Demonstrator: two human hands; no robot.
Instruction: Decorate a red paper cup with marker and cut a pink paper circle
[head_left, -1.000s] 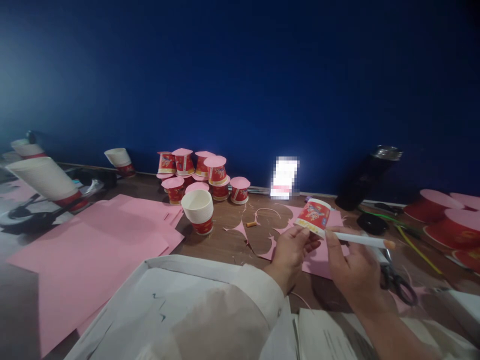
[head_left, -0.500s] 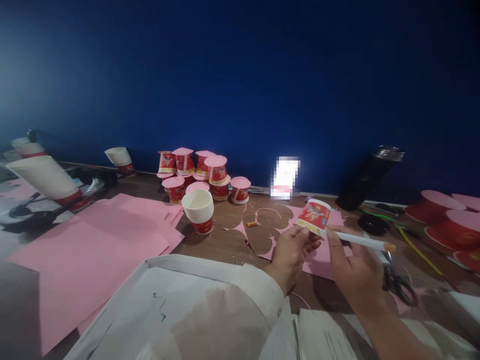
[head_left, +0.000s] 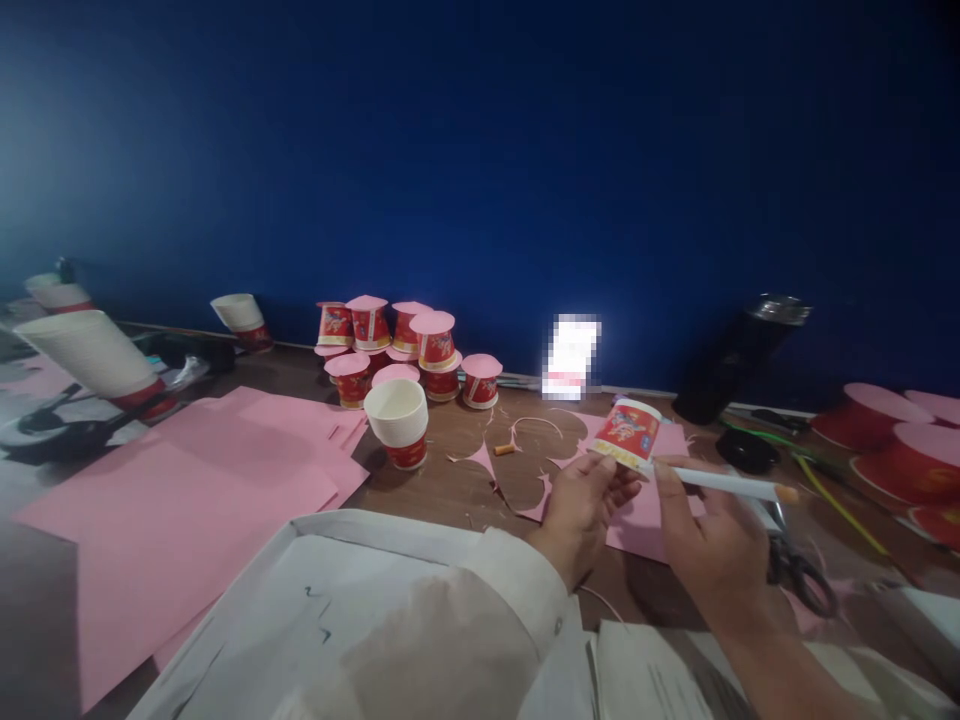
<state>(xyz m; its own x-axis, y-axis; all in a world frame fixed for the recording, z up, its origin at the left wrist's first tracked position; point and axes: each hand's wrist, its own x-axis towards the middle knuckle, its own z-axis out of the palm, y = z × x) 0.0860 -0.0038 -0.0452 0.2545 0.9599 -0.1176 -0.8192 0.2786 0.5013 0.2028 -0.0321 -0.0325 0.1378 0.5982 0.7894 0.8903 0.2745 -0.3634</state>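
My left hand [head_left: 583,502] grips a small red and white paper cup [head_left: 627,432], tilted on its side above the table. My right hand [head_left: 709,535] pinches a thin white glue pen [head_left: 731,484] with an orange end, its tip touching the cup's rim. Under both hands lies a pink paper sheet [head_left: 646,505] with round holes cut out of it. Black scissors [head_left: 799,572] lie just right of my right hand.
A pile of red cups capped with pink discs [head_left: 409,345] stands at the back by the blue wall. In front of it is a stack of open white cups [head_left: 397,420]. Large pink sheets [head_left: 187,490] cover the left. A black flask [head_left: 739,355] leans at back right.
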